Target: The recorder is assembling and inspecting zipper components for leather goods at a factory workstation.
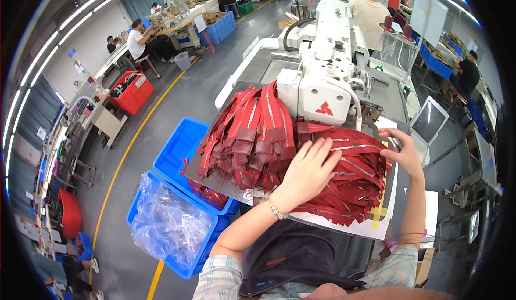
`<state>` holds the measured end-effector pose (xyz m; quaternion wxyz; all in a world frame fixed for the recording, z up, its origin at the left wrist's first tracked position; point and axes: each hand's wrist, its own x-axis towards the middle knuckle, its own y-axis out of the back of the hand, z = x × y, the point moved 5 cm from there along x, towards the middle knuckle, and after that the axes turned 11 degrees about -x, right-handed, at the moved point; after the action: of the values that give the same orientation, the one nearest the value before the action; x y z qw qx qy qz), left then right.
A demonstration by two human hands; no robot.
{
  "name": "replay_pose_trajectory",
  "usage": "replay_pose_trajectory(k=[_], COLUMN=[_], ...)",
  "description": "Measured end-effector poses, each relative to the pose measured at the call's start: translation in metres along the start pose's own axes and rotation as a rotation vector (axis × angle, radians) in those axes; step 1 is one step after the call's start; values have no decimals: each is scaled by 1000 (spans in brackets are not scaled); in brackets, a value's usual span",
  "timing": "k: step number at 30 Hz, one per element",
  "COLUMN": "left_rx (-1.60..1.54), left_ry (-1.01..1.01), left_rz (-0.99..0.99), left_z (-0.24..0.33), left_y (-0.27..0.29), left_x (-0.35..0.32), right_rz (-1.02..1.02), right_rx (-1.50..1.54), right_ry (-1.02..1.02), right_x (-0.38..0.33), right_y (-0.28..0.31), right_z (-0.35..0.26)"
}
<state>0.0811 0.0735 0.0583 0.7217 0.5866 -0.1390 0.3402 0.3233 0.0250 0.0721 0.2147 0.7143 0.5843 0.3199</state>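
Observation:
My left hand (310,172) lies over a heap of red zippers (349,187), its fingers stretched out and slightly apart. The zippers show silver teeth and dark red tabs at their ends; a second bunch of them (257,117) is spread to the left, with the tabs toward me. At the right end of the heap, my right hand (406,152) is curved, thumb and fingers apart at the tips. A small silver-grey metal thing (396,143) sits within that hand; its kind is not clear. The zippers rest on a sewing machine's table, right below the white machine head (322,96).
Left of the table stand two blue crates, one (180,147) behind the other (183,270); the nearer holds clear plastic bags (169,219). Red thread cones (388,23) stand behind on the right. A screen (430,120) is beside the machine. Other people sit or stand farther off.

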Motion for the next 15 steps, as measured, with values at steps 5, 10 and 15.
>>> replay_pose_trajectory(k=[5,10,15], left_rx=[-199,-361,-220], left_ry=[-437,-219,255], left_rz=[279,85,-163], left_z=[28,9,-69], left_y=[28,-2,5], left_x=[-89,-199,-317], right_rz=[258,-496,-1139], right_rx=[400,625,870], right_ry=[32,27,-205], right_x=[-50,-111,-147], right_y=[-22,-120,-234], right_z=[11,-18,-57])
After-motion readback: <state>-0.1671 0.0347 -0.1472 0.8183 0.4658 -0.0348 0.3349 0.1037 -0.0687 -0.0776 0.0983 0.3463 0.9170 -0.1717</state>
